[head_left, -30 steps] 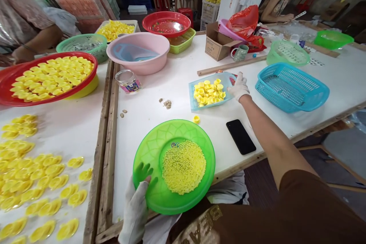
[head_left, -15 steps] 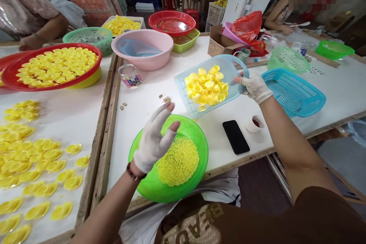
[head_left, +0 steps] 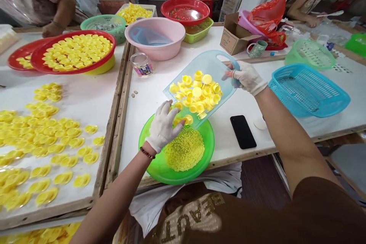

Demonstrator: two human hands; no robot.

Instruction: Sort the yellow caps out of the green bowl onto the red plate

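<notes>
At the far left, a co-worker's hand with a bangle at the wrist hangs near the table's far edge. Below it, we see loose yellow plastic caps scattered over a white board, and a red basin heaped with more of them. Beyond these stand a green plastic basket, a pink basin holding a blue scoop, and a clear jar.

In the middle, a bright green plate carries a mound of yellow granules. Our left hand, in a white knit glove, sits above the plate with its fingers close together and gently curved. Its fingertips come up just beside the low edge of a pale blue plastic tray, and we cannot tell whether they pinch anything. The tray tilts down over the plate, loaded with yellow caps, a few of them at its lowest edge. Our gloved right hand grips the tray's raised handle end.

Further right lie a black phone, a cardboard box, a green mug, and a red plastic bag. A blue basket sits beyond them, below a second co-worker's hand.
</notes>
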